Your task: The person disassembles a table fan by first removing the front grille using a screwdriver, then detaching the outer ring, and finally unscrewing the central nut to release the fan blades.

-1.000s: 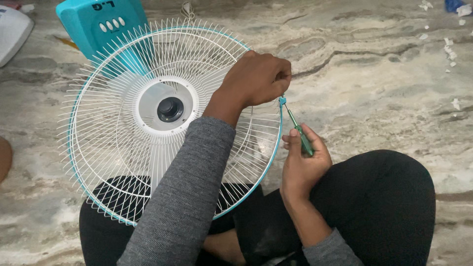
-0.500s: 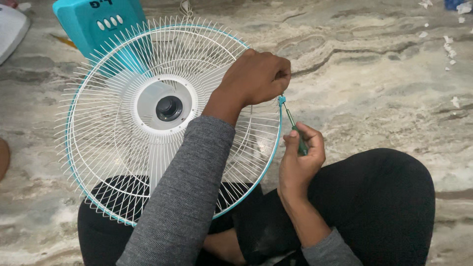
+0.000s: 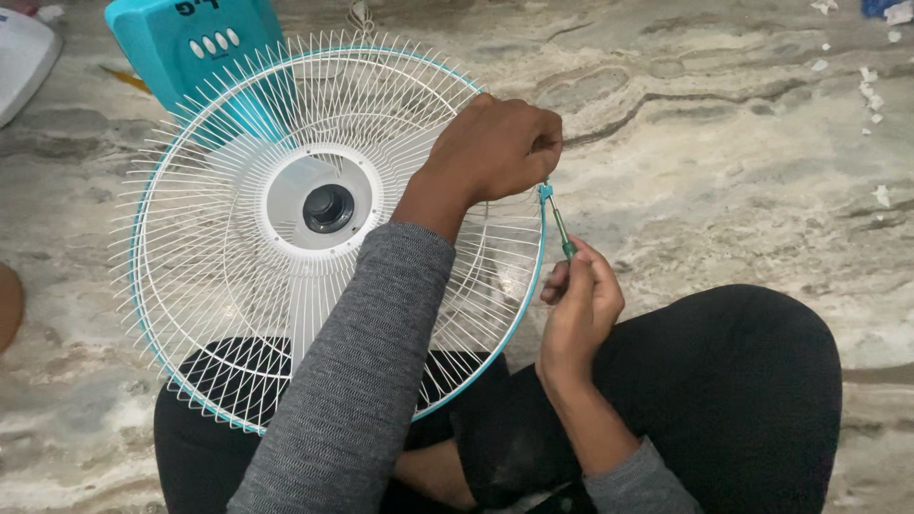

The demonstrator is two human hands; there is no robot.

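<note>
Since a second ago our right hand point(image 3: 579, 303) has rolled over the green screwdriver point(image 3: 560, 228): the fingers that lay open under the handle now close around it, so we judge the tool is turning at the small blue clip point(image 3: 545, 193) on the fan guard's rim. Our left hand point(image 3: 495, 150) stays clenched on the fan guard point(image 3: 238, 314) right above that clip. White wire with a blue rim, the fan guard rests tilted on our lap, its grey hub point(image 3: 327, 207) bare, the blue base point(image 3: 186, 38) beyond it on the floor point(image 3: 743, 162).
</note>
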